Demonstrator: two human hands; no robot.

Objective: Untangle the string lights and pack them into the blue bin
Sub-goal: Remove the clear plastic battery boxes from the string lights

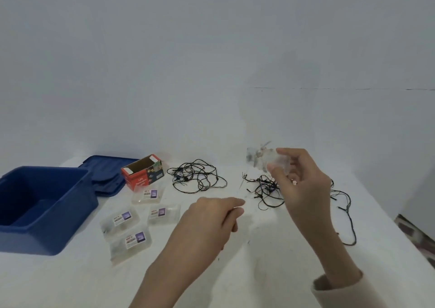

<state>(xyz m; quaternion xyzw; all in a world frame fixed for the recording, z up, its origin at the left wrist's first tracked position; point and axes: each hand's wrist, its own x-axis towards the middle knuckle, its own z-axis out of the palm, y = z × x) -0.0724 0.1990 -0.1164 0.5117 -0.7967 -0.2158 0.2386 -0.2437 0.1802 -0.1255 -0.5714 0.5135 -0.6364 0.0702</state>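
R hand (303,190) pinches clear packet (279,161) over tangled string lights (266,187); L hand (211,218) curled, can't tell if holding anything; blue bin (58,204) left.

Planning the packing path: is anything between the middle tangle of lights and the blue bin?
Yes. The cardboard box and four clear packets lie on the table between that tangle and the open bin.

a single head-worn wide-angle view, set above the table's (259,272) near edge, looking forward and down across it to the far edge and the wall (211,48) behind. it sits close over the top; the bin (70,225) is cut by the frame's left side.
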